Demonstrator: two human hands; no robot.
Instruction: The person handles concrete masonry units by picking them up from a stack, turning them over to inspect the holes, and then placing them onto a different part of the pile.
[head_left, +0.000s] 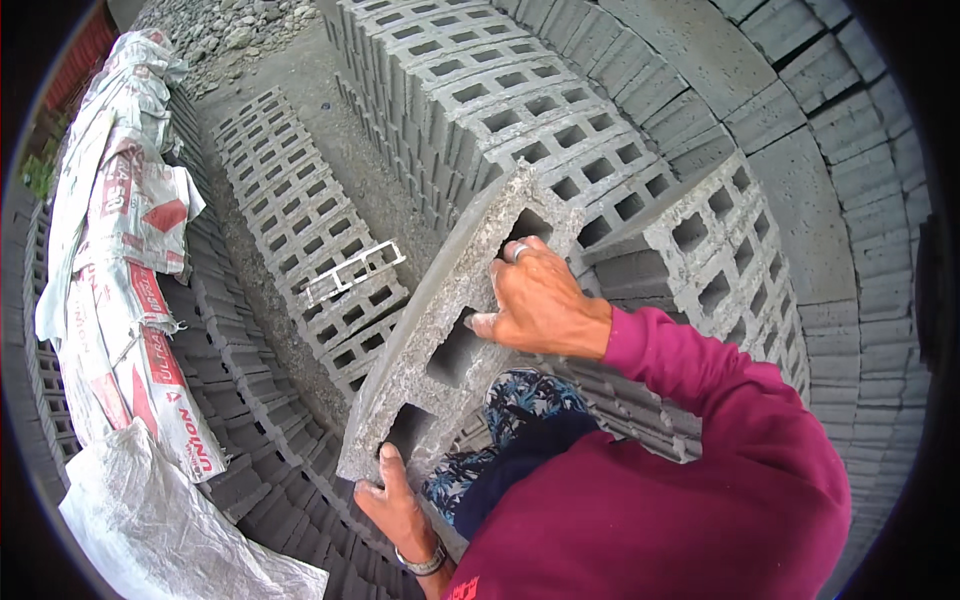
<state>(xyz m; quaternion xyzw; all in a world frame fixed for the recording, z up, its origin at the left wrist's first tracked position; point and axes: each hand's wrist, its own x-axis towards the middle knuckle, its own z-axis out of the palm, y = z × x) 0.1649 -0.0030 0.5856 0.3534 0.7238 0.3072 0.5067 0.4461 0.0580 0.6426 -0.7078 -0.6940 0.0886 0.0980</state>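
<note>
- At centre of the stacking yard, one hollow concrete block (455,330) is held tilted, its long axis running from lower left to upper right, with three open cells facing the camera.
- Left hand (395,505): gripping the lower end of the block, thumb hooked into the lowest cell, remaining fingers wrapped beneath and out of sight. A metal bracelet (425,562) sits on that wrist.
- Right hand (535,300): closed over the upper part of the block, fingertips curled into the topmost cell, thumb pointing toward the middle cell. A ring shows on one finger. The arm wears a magenta sleeve (720,400).
- The block is clear of the stacks, carried by both hands just above the person's patterned blue trousers (520,400).
- Behind the right hand, touching distance from the block's upper end, stands a tall stack of like blocks (510,100), cells upward; a further stack (720,250) lies just right of the hand.
- Left of the held block, a lower row of blocks (300,210) runs away toward the top edge; a light metal strip (350,272) lies across its near end.
- Along the left edge, printed white sacks (120,230) are draped over another row of blocks.
- Loose gravel (225,30) lies at the top left corner of the yard.
</note>
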